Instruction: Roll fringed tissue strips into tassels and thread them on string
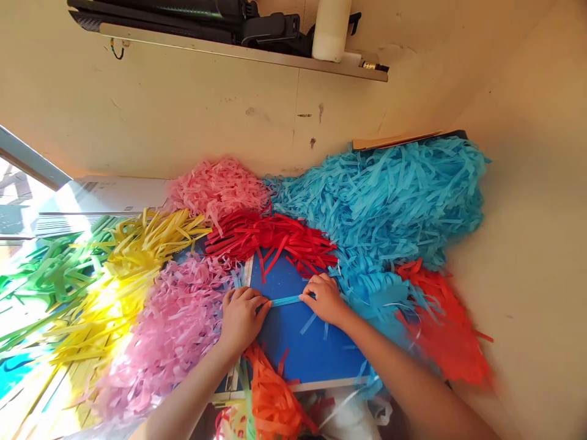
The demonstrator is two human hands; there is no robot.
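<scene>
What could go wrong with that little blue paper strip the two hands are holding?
The thin light-blue paper strip is stretched between the left hand and right hand, so a harder pull might tear it. The heap of red paper strips spills onto the dark blue mat close to the hands, so stray pieces could get mixed in.

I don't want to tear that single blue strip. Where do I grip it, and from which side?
Probably its two ends, from above: the blue strip runs long and thin across the blue mat, so pinch each end, where the left hand and right hand sit.
</scene>
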